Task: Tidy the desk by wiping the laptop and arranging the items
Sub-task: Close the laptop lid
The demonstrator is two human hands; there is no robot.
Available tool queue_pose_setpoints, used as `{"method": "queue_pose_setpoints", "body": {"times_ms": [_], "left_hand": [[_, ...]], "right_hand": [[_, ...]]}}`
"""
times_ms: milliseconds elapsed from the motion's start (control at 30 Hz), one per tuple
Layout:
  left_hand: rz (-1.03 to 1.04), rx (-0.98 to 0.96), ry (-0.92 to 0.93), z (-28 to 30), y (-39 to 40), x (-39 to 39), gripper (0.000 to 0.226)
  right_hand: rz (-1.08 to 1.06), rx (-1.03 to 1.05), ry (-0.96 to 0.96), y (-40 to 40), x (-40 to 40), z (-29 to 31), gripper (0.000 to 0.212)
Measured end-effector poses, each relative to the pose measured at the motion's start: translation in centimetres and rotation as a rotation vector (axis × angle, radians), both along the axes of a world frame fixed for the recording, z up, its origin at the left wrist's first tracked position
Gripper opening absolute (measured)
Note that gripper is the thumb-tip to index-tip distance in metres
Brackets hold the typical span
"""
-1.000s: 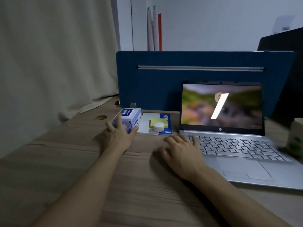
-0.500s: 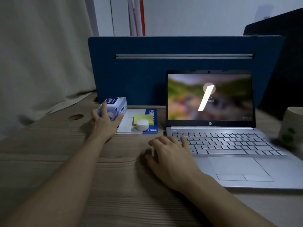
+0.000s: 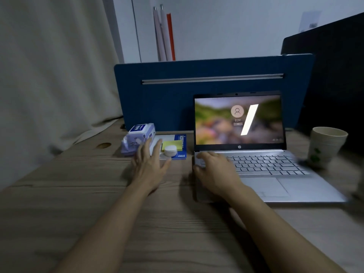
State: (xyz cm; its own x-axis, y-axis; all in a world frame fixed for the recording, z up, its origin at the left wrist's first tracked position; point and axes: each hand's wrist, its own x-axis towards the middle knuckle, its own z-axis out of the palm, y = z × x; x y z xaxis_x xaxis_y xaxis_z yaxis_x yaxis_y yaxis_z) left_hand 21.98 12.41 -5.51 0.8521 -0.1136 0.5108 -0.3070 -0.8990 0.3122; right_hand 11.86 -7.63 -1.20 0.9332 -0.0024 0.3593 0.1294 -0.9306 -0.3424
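An open silver laptop (image 3: 262,168) with a lit screen stands on the wooden desk (image 3: 78,194). My right hand (image 3: 214,174) rests on the laptop's left front corner, fingers over the keyboard's left edge. A blue-and-white wet wipes pack (image 3: 137,137) sits at the back left. My left hand (image 3: 150,166) hovers just right of the pack with fingers spread, holding nothing. Behind its fingers lies a white and blue notebook (image 3: 180,142) carrying a yellow sticky-note pad (image 3: 173,144) and a small white round jar (image 3: 170,150).
A blue desk divider (image 3: 157,99) stands behind everything. A stack of paper cups (image 3: 325,146) with green print is right of the laptop. A curtain (image 3: 49,75) hangs at the left, and a round cable hole (image 3: 103,145) is in the desk.
My left hand has let go of the wipes pack, which now lies on the desk, and moved right with fingers spread. My right hand slid forward onto the laptop's left corner.
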Motion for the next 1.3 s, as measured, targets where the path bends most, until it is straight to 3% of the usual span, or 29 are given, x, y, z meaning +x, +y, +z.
{"method": "queue_pose_setpoints", "body": {"times_ms": [233,500,567,767,1133,1300], "left_hand": [[-0.296,-0.118,0.069,-0.5,-3.9,-6.8,0.073],[-0.489,-0.31,0.27,0.1,-7.6,-5.9,0.068],[-0.518,-0.284,0.288,0.1,-8.5,-5.2,0.07],[-0.546,-0.333,0.312,0.3,-9.3,-2.1,0.061],[-0.524,-0.523,0.35,0.5,-9.1,-1.5,0.058],[-0.516,-0.515,0.357,0.3,-9.2,-1.6,0.062]], "right_hand": [[-0.098,0.108,0.006,-3.6,-2.8,-0.8,0.04],[-0.12,-0.069,0.024,-9.2,-5.1,-2.5,0.035],[-0.127,-0.097,0.034,-10.6,-4.5,-2.3,0.036],[-0.116,-0.193,0.052,-14.1,1.8,1.1,0.046],[-0.209,-0.307,-0.167,-17.3,17.5,9.6,0.063],[-0.285,-0.286,-0.074,-16.6,20.3,12.4,0.049]]}}
